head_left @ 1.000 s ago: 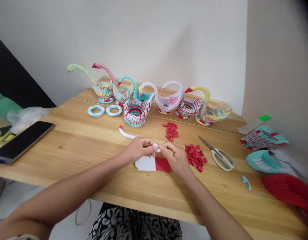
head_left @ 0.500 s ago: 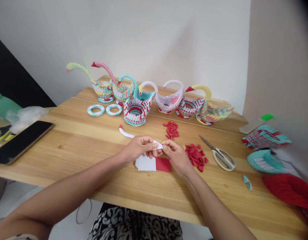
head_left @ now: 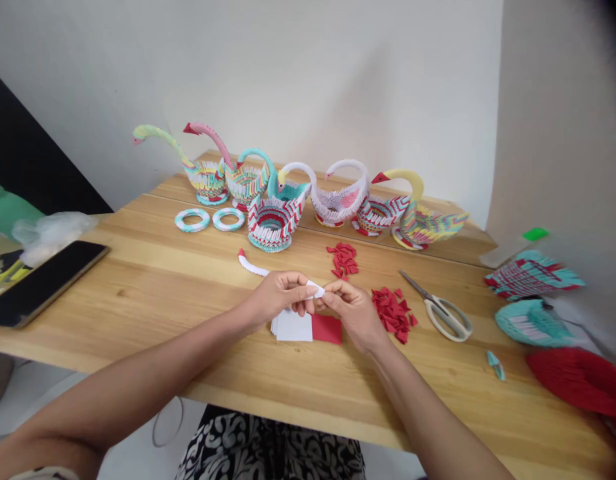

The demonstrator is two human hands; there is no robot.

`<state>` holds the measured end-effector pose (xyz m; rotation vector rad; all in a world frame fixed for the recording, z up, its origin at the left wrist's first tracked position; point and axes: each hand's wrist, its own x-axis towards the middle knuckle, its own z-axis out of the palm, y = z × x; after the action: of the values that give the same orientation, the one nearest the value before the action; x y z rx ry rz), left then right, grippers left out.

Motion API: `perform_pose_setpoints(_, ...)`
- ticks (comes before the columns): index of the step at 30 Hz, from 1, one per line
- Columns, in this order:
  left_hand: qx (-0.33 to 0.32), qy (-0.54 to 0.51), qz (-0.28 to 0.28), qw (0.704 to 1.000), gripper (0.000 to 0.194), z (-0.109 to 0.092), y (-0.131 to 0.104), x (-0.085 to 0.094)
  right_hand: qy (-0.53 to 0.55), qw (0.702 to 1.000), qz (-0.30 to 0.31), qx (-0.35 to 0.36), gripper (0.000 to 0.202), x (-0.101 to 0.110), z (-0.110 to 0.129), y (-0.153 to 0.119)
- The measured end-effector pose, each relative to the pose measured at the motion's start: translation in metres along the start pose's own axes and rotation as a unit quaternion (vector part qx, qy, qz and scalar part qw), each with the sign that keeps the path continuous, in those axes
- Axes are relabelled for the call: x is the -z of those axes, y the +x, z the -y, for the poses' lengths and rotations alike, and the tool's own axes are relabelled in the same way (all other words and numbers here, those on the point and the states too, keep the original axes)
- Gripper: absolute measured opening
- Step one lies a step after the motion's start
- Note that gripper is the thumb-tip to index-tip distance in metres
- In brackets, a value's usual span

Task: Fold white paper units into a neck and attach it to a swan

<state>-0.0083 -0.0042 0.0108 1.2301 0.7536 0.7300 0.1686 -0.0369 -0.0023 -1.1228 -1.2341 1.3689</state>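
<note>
Between my two hands is a small folded piece of white paper (head_left: 315, 289). My left hand (head_left: 281, 293) pinches its left side with thumb and fingers. At its right end, the thumb and fingertips of my right hand (head_left: 352, 308) close on the same paper. Just below my hands, a stack of white paper slips (head_left: 294, 327) lies beside a red paper slip (head_left: 327, 329) on the table. Partly hidden behind my left hand, a curved white paper neck with a red tip (head_left: 252, 267) lies on the wood.
Folded red paper pieces (head_left: 392, 312) lie in a pile right of my hand, near scissors (head_left: 445, 317). A smaller red pile (head_left: 343, 259) is farther back. Several paper swans, one red-and-white (head_left: 273, 223), stand behind two paper rings (head_left: 228, 219). A phone (head_left: 45, 283) lies left.
My right fingers have shifted very slightly on the folded white paper. Both hands stay in nearly the same place, and the things on the table have not moved.
</note>
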Motion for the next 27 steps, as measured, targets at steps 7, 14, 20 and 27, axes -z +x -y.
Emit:
perform_pose_setpoints(7,-0.015,0.018,-0.016,1.0,0.029,0.002,0.001,-0.002,-0.086,0.995,-0.027,0.029,0.023,-0.002,0.007,0.0)
perform_pose_setpoints(14,-0.029,0.032,-0.043,0.998,0.025,0.002,0.0,-0.003,-0.217,0.972,-0.053,0.078,0.019,-0.002,0.002,-0.003)
perform_pose_setpoints(20,-0.011,0.006,-0.037,0.999,0.026,-0.003,-0.002,0.001,-0.343,0.912,-0.089,0.207,0.011,0.003,0.007,-0.008)
perform_pose_setpoints(27,0.016,-0.008,-0.012,1.0,0.031,0.0,-0.001,0.002,-0.407,0.82,-0.037,0.4,0.019,0.008,0.005,-0.004)
